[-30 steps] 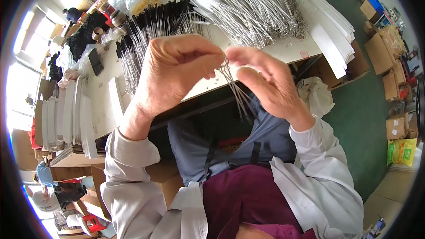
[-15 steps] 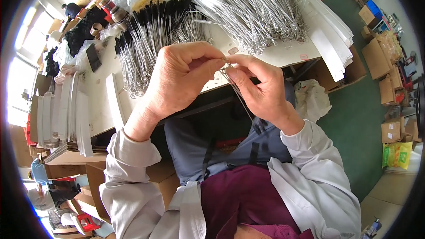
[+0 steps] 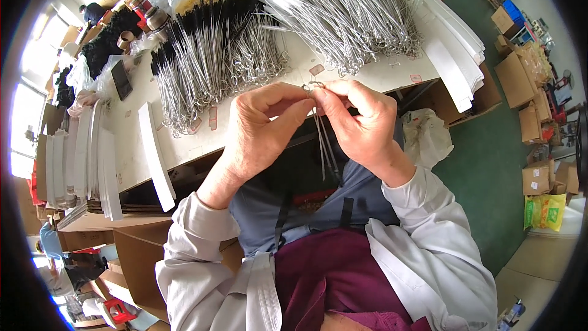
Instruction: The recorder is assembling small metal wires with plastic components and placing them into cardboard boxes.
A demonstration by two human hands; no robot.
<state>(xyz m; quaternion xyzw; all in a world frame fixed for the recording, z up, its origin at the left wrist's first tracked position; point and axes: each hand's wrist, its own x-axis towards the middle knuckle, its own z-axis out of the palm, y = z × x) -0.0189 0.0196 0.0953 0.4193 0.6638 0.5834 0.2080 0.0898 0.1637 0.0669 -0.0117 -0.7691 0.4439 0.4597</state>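
Note:
Above my lap, in front of the table edge, both hands meet at a small metal ring (image 3: 313,84). My left hand (image 3: 257,125) is closed, thumb and forefinger pinching the ring from the left. My right hand (image 3: 364,125) pinches the looped ends of a few thin wire-handled brushes (image 3: 323,141) beside the ring. Their stems hang down between my hands, and one lower end looks dark. Whether the loops are threaded on the ring is hidden by my fingertips. Beyond lie a bunch of black-bristled wire brushes (image 3: 196,67) and a larger bunch of white-bristled ones (image 3: 346,18).
A white strip (image 3: 156,156) overhangs the table (image 3: 131,135) edge at left. More white strips stack up at far left (image 3: 92,153) and right (image 3: 447,55). A dark phone (image 3: 121,79) lies behind. Cardboard boxes (image 3: 520,76) line the right; a plastic bag (image 3: 427,138) hangs below the table.
My hands have come slightly lower, with the left arm shifted right. The brush stems now hang more steeply, and the ring shows more clearly between my fingertips.

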